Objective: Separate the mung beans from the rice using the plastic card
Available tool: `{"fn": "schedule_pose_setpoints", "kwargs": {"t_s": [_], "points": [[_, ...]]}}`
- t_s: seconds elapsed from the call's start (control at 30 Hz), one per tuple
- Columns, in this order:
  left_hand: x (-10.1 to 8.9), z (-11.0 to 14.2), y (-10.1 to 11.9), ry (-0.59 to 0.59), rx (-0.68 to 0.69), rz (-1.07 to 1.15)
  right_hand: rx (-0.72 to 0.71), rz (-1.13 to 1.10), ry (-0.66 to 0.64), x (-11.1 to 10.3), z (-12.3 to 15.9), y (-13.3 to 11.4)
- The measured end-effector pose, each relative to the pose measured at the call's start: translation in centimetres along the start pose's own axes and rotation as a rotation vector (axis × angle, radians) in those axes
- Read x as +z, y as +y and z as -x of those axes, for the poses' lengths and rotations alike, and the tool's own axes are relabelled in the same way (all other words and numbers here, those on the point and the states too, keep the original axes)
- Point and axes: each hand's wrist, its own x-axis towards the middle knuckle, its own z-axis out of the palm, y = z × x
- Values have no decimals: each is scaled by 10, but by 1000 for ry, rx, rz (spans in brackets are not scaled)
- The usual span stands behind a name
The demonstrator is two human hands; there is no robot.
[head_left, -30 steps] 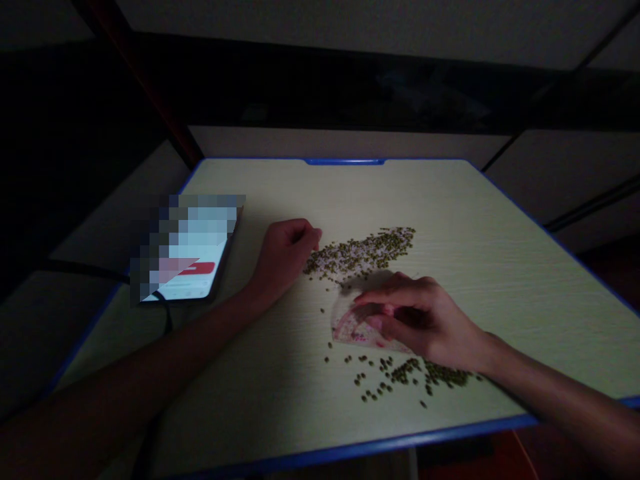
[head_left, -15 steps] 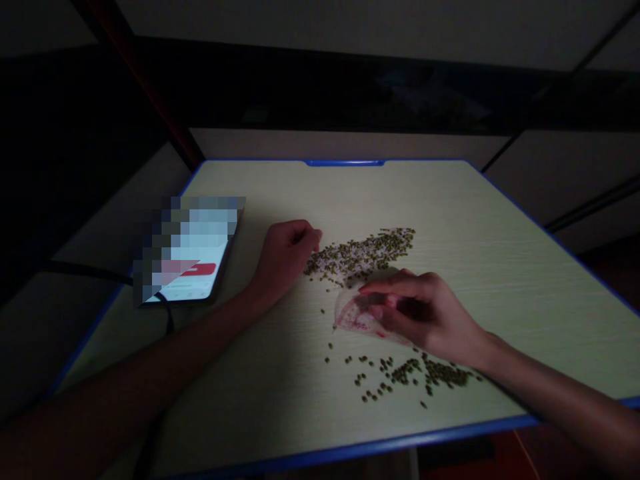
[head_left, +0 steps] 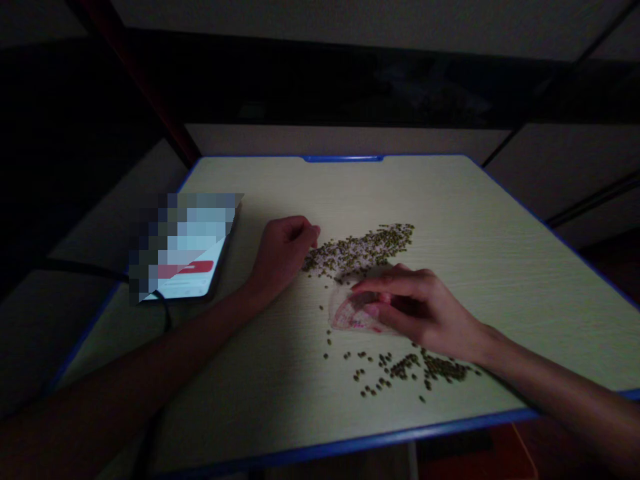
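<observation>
My left hand (head_left: 284, 253) rests on its side at the left end of a long pile of small green beans mixed with whitish grains (head_left: 363, 250). Its fingers are curled in; what they hold, if anything, is hidden. In front of the pile, my right hand (head_left: 425, 310) grips a see-through, pink-printed plastic piece (head_left: 345, 319), which looks like a small bag or dish. Thumb and index finger bend around its upper part, and the hand covers its right side. Nearer to me lies a loose heap of green beans (head_left: 445, 367), with single beans scattered to its left.
A phone or tablet with a lit screen (head_left: 193, 283) lies at the left of the pale, blue-edged table (head_left: 500, 267). A dark cable (head_left: 167, 313) runs beside it and under my left forearm. Behind the table is a panelled wall or cabinet (head_left: 400, 140).
My right hand has shifted slightly left, and the plastic piece has moved a little with it. My left hand stays in place by the pile. The view has tilted slightly.
</observation>
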Motion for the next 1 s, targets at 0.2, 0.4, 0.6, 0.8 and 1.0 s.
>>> {"fn": "schedule_pose_setpoints", "kwargs": {"t_s": [0.2,0.4,0.6,0.8,1.0], "points": [[1,2,0,3,-3,10,21,-58,-6,0,2,0],[2,1,-1,9,2,16,45,-54,-14,3,0,0],[1,-1,-2,1,19,36,13,-53,17,5,0,2],[2,0,-2,-2,13,50,6,-22,19,4,2,1],[2,-1,-4,-6,24,61,14,20,-25,5,3,-4]]}}
